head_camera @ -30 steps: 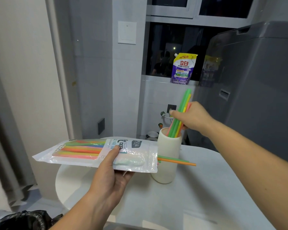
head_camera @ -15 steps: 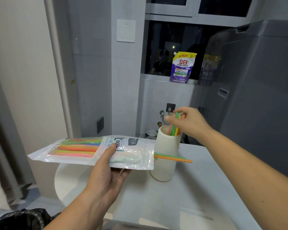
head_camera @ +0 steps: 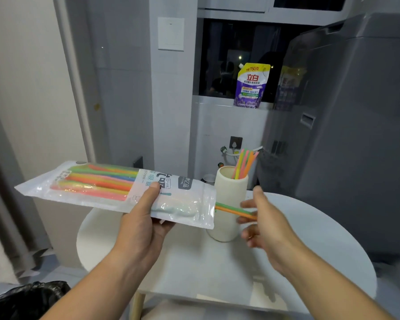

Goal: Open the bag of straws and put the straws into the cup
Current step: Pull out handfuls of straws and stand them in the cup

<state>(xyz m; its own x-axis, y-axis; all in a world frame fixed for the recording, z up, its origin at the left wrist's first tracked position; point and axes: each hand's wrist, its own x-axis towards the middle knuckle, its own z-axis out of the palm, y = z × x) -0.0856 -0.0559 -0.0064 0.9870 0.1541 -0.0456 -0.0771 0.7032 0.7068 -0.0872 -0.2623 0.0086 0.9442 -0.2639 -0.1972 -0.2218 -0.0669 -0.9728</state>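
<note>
Right fingers [head_camera: 246, 205] spread loose at protruding straws [head_camera: 231, 209], left fingers [head_camera: 151, 192] gripping bag [head_camera: 97, 188]

The cup [head_camera: 229, 204] stands on the table [head_camera: 310, 239] near its far left edge, with straws [head_camera: 244, 163] in it leaning rightward; the bag [head_camera: 97, 190] is held level over the table's left edge, in front of the cup, mouth facing right; the left hand [head_camera: 143, 225] is beneath it, thumb on top; two more straws [head_camera: 231, 209] stick out of that mouth across the cup's front; the right hand [head_camera: 266, 225] is at their tips, perhaps touching, though blur hides it; behind the table a pouch [head_camera: 249, 86] sits on the sill [head_camera: 217, 104]; an appliance [head_camera: 356, 112] stands right of the table.
</note>
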